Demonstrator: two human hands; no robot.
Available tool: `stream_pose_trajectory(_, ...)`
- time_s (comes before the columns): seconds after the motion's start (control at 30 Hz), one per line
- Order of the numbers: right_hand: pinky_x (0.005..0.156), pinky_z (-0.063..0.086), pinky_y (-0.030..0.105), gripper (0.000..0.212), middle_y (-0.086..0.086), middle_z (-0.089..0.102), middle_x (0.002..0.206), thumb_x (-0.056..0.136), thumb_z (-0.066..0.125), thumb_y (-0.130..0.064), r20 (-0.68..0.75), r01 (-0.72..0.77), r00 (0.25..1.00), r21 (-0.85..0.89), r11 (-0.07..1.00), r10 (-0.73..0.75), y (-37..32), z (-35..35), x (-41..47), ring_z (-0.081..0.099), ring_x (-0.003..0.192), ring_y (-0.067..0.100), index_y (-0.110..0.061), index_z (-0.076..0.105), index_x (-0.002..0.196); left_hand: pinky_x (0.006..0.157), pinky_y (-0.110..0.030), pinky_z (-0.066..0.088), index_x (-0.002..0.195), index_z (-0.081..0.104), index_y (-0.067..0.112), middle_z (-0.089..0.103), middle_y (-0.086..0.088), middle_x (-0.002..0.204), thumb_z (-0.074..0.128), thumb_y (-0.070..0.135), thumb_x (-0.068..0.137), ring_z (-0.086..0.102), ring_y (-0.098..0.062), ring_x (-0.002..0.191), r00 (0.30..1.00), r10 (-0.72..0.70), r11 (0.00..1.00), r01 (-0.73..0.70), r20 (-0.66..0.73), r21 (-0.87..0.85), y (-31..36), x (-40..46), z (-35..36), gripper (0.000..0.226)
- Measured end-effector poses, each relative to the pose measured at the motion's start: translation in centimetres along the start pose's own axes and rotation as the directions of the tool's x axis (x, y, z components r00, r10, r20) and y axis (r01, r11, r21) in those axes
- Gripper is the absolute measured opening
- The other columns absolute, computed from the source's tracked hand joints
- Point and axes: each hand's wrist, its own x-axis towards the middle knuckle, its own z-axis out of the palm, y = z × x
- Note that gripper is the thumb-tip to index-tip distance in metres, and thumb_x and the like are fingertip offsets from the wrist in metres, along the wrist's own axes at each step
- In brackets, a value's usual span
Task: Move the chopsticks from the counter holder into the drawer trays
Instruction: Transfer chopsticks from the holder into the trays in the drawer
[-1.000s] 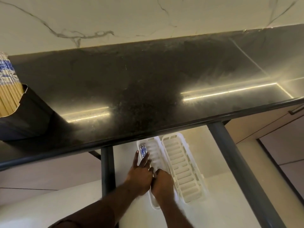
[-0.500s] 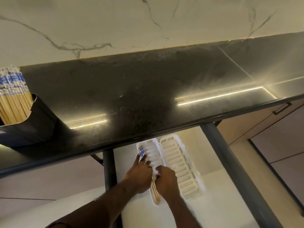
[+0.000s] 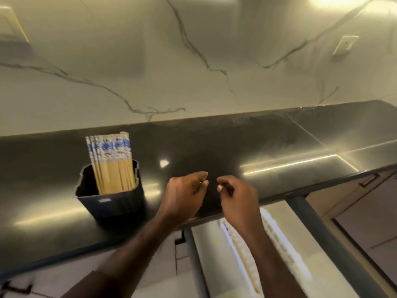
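Observation:
A dark holder (image 3: 111,203) stands on the black counter at the left, packed with several wooden chopsticks (image 3: 112,166) that have blue-and-white tops. My left hand (image 3: 184,194) and my right hand (image 3: 236,198) hover over the counter's front edge, to the right of the holder, fingers loosely curled and holding nothing. Below the counter, two white slotted trays (image 3: 285,254) lie in the open drawer. The left tray (image 3: 247,261) holds a chopstick pair (image 3: 240,254) lying lengthwise. My right forearm hides part of the trays.
The black counter (image 3: 236,143) runs across the view against a marble wall with an outlet (image 3: 345,45) at the upper right. The drawer's dark metal rails (image 3: 335,248) flank the trays. A cabinet handle (image 3: 369,180) sits at the right.
Both hands have let go of the chopsticks in the left tray and risen from the drawer to above the counter edge. The view has tilted up, bringing the holder fully in.

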Motion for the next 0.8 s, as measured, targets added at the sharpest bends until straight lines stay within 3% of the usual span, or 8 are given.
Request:
stream_pose_trajectory(0.13, 0.069, 0.039, -0.003, 0.018, -0.018, 0.067, 0.092, 0.090, 0.066, -0.016, -0.043, 0.080, 0.996, 0.042, 0.996, -0.078, -9.2, 4.3, -0.2, 0.058, 0.079, -0.010, -0.025, 0.071, 0.104, 0.079, -0.006, 0.050, 0.112, 0.072, 0.019, 0.075, 0.006, 0.103, 0.068, 0.024, 0.088, 0.067, 0.006, 0.090, 0.997, -0.041, 0.992, 0.032, -0.065, -0.125, -3.8, 0.6, -8.6, 0.024)
stream_pose_trajectory(0.27, 0.064, 0.036, -0.007, 0.018, -0.014, 0.071, 0.092, 0.090, 0.065, -0.017, 0.009, 0.130, 0.991, 0.061, 0.990, -0.131, -16.5, 9.8, -0.4, 0.058, 0.076, -0.011, -0.024, 0.072, 0.105, 0.077, -0.020, 0.056, 0.107, 0.074, 0.020, 0.076, 0.005, 0.095, 0.069, 0.023, 0.087, 0.069, 0.001, 0.081, 0.975, -0.124, 0.990, 0.109, -0.183, -0.089, -8.2, 0.9, -15.5, 0.021)
stream_pose_trajectory(0.4, 0.072, 0.045, 0.005, 0.027, -0.008, 0.071, 0.108, 0.092, 0.063, -0.017, 0.097, 0.128, 0.986, 0.059, 0.990, -0.133, -20.6, 15.6, -0.1, 0.062, 0.090, -0.002, -0.024, 0.067, 0.118, 0.077, -0.028, 0.054, 0.111, 0.071, 0.017, 0.071, -0.006, 0.100, 0.069, 0.015, 0.086, 0.065, -0.014, 0.087, 0.937, -0.212, 0.977, 0.208, -0.277, -0.043, -13.3, 1.4, -19.2, 0.026)
stream_pose_trajectory(0.53, 0.070, 0.042, 0.006, 0.034, -0.005, 0.068, 0.117, 0.093, 0.060, -0.016, 0.183, 0.094, 0.978, 0.034, 0.995, -0.098, -21.9, 20.2, 0.5, 0.056, 0.090, -0.003, -0.024, 0.060, 0.126, 0.088, -0.029, 0.041, 0.123, 0.062, 0.013, 0.068, -0.004, 0.116, 0.066, 0.014, 0.087, 0.051, -0.021, 0.112, 0.914, -0.319, 0.946, 0.324, -0.249, -0.021, -18.0, 2.0, -19.8, 0.037)
stream_pose_trajectory(0.7, 0.081, 0.042, 0.013, 0.039, -0.002, 0.066, 0.121, 0.094, 0.058, -0.014, 0.260, 0.051, 0.965, -0.015, 0.999, -0.045, -21.5, 23.7, 1.4, 0.061, 0.104, 0.006, -0.021, 0.056, 0.133, 0.097, -0.038, 0.045, 0.129, 0.058, 0.013, 0.066, -0.004, 0.120, 0.065, 0.017, 0.087, 0.051, -0.024, 0.120, 0.890, -0.413, 0.911, 0.406, -0.192, -0.076, -21.4, 3.0, -19.5, 0.043)
stream_pose_trajectory(0.8, 0.086, 0.046, 0.018, 0.039, -0.003, 0.067, 0.120, 0.095, 0.057, -0.013, 0.274, 0.036, 0.961, -0.018, 0.999, -0.030, -21.2, 24.8, 1.6, 0.060, 0.102, 0.006, -0.022, 0.056, 0.133, 0.099, -0.045, 0.048, 0.132, 0.055, 0.014, 0.065, -0.004, 0.122, 0.066, 0.019, 0.087, 0.053, -0.023, 0.121, 0.888, -0.436, 0.899, 0.425, -0.145, -0.102, -22.4, 3.6, -19.1, 0.046)
